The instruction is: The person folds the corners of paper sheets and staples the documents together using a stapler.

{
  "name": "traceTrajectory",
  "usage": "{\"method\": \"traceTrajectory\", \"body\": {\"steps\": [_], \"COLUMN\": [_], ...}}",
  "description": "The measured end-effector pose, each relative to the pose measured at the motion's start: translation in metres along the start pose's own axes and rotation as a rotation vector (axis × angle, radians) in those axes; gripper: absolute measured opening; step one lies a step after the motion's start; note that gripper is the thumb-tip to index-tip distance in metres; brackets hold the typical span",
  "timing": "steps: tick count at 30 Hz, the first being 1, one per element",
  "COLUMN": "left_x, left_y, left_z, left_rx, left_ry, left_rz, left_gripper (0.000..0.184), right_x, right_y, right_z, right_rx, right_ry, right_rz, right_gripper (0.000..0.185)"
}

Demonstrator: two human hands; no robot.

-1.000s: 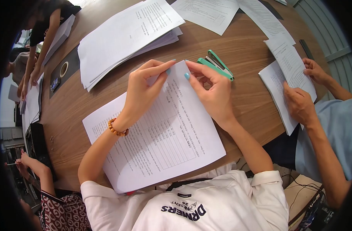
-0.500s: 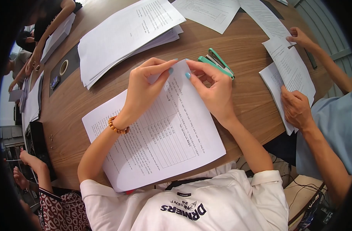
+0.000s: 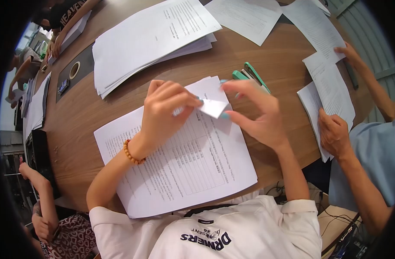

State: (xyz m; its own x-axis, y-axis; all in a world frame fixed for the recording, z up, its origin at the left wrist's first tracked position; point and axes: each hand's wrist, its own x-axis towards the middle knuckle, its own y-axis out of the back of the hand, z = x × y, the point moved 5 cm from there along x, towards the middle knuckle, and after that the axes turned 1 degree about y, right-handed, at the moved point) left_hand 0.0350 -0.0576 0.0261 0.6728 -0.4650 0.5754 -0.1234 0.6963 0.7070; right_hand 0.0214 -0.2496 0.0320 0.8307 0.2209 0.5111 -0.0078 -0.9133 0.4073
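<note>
A printed stack of papers lies on the table in front of me, its top corner folded back and lifted. My left hand, with a bead bracelet at the wrist, pinches the folded corner between thumb and finger. My right hand is just right of that corner, blurred, with thumb and fingers apart and nothing visible between them. Beyond my right hand lies a green stapler, its arms spread open.
A thick paper pile lies at the upper left, near a tape roll. Loose sheets are at the far side. At right, a person's hands hold papers. Other people are at the left edge.
The top corner, earlier flat between both hands, is now bent back. My right hand has opened and moved right and nearer to me. The view has shifted slightly.
</note>
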Motion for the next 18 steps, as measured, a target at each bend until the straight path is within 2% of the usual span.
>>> {"method": "traceTrajectory", "body": {"steps": [1,2,3,5,7,9,12,16,18], "left_x": [-0.001,-0.003,-0.006,-0.009,-0.009,-0.009,-0.005,-0.004,-0.003], "left_y": [0.000,0.001,0.002,0.003,0.003,0.003,0.002,0.002,0.002], "left_z": [0.000,0.005,0.011,0.014,0.016,0.016,0.014,0.011,0.011], "left_rx": [0.002,0.093,0.185,0.206,0.224,0.206,0.154,0.112,0.101], "left_ry": [0.003,-0.097,-0.196,-0.213,-0.240,-0.216,-0.176,-0.131,-0.124], "left_rz": [0.008,0.049,0.088,0.101,0.117,0.116,0.118,0.100,0.082], "left_gripper": [0.012,0.011,0.012,0.012,0.013,0.014,0.016,0.016,0.017], "right_x": [0.003,0.005,0.005,0.002,0.001,-0.001,0.000,0.001,-0.003], "right_y": [0.008,0.018,0.021,0.024,0.020,0.018,0.022,0.037,0.031], "right_z": [-0.001,0.007,0.012,0.030,0.045,0.059,0.059,0.018,-0.013], "right_rx": [-0.028,-0.115,-0.114,-0.686,-0.702,-0.618,-0.562,-0.403,-0.565], "right_ry": [0.046,-0.032,-0.029,-0.081,-0.077,-0.193,-0.211,-0.228,0.108], "right_rz": [-0.031,-0.045,-0.051,-0.047,-0.095,-0.114,-0.026,-0.001,-0.182], "right_gripper": [0.040,0.051,0.051,0.063,0.068,0.061,0.051,0.049,0.054]}}
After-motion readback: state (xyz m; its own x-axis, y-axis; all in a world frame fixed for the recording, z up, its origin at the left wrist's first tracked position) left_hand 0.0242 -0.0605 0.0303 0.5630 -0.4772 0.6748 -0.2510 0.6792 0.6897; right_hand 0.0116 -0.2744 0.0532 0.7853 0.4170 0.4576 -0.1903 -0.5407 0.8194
